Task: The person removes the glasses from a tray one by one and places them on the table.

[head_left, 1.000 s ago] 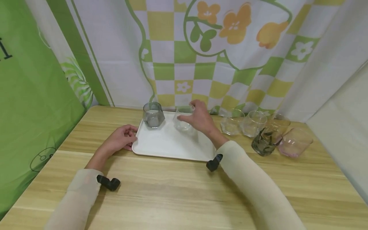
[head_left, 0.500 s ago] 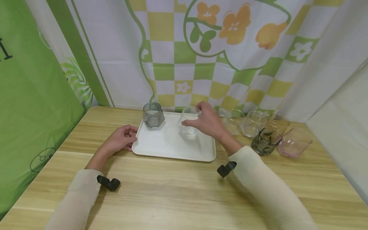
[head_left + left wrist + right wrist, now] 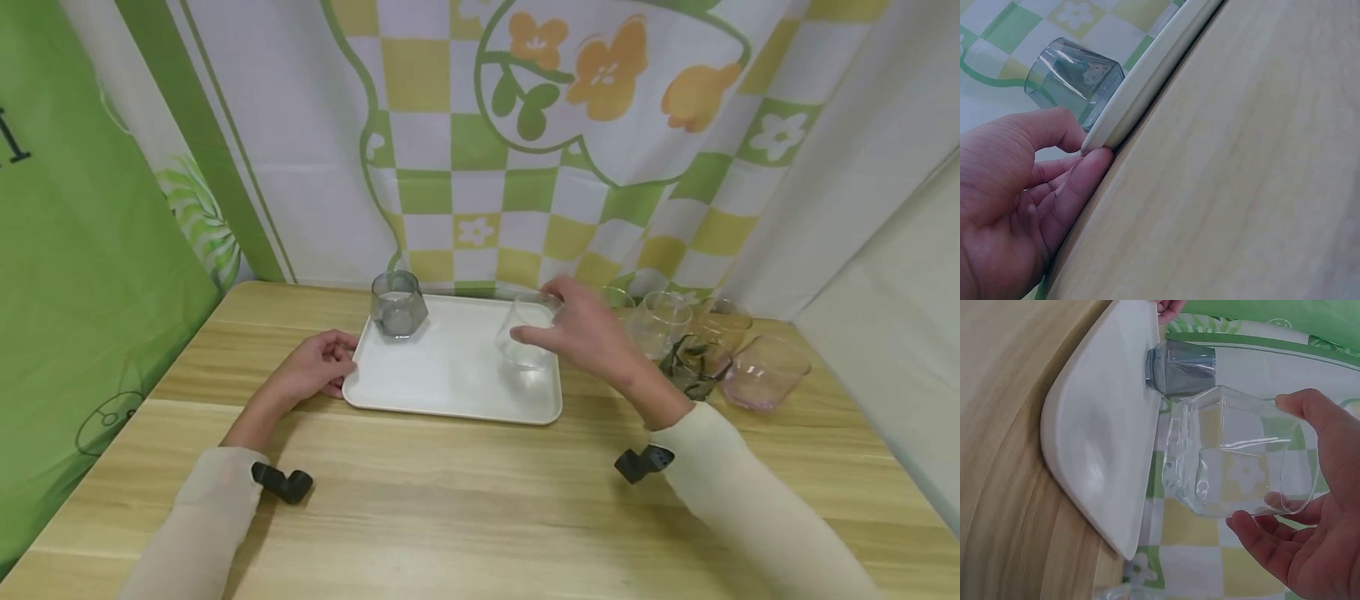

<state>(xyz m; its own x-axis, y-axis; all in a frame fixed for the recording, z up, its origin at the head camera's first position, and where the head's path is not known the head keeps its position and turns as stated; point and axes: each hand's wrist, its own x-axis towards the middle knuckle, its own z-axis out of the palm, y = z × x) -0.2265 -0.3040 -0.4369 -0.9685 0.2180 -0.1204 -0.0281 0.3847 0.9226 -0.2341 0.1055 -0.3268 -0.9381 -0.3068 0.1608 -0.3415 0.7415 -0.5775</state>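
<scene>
A white rectangular tray [image 3: 442, 375] lies on the wooden table. At its left edge, my left hand [image 3: 315, 364] pinches the rim between thumb and fingers, as the left wrist view shows. My right hand [image 3: 596, 337] grips a clear faceted glass [image 3: 1241, 456], thumb on one side and fingers on the other. That glass is tilted slightly and held over the tray's right part, its base apart from the surface in the right wrist view. A smoky grey glass [image 3: 398, 312] stands upright at the tray's back left corner.
To the right of the tray several glasses stand close together: a clear one [image 3: 663, 321], an amber-tinted one [image 3: 727, 321], a dark grey one [image 3: 693, 367] and a pinkish one [image 3: 765, 375]. My right hand and forearm partly hide this group. A patterned curtain [image 3: 480, 192] hangs behind the table.
My right hand has carried the clear glass to the right across the tray, from near its back middle to its right side. The left hand stays at the tray's left edge.
</scene>
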